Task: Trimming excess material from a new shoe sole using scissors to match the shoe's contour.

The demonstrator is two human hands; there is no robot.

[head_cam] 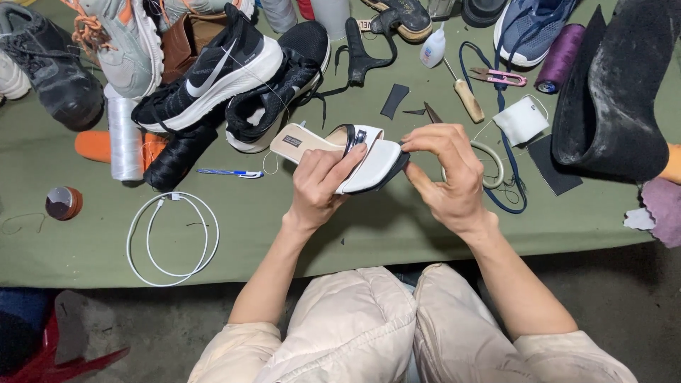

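Both hands' fingers grip white sandal (369,164) – dark rectangular label (292,140) on beige insole – left hand (323,186), right hand (447,174)

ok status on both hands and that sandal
Left hand grips white sandal underneath. Right hand pinches its toe edge. Sandal held above green table, nothing blocking.

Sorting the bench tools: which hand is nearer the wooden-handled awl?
Right. The right hand sits just below the awl; the left hand is farther left, under the white sandal that both hands hold.
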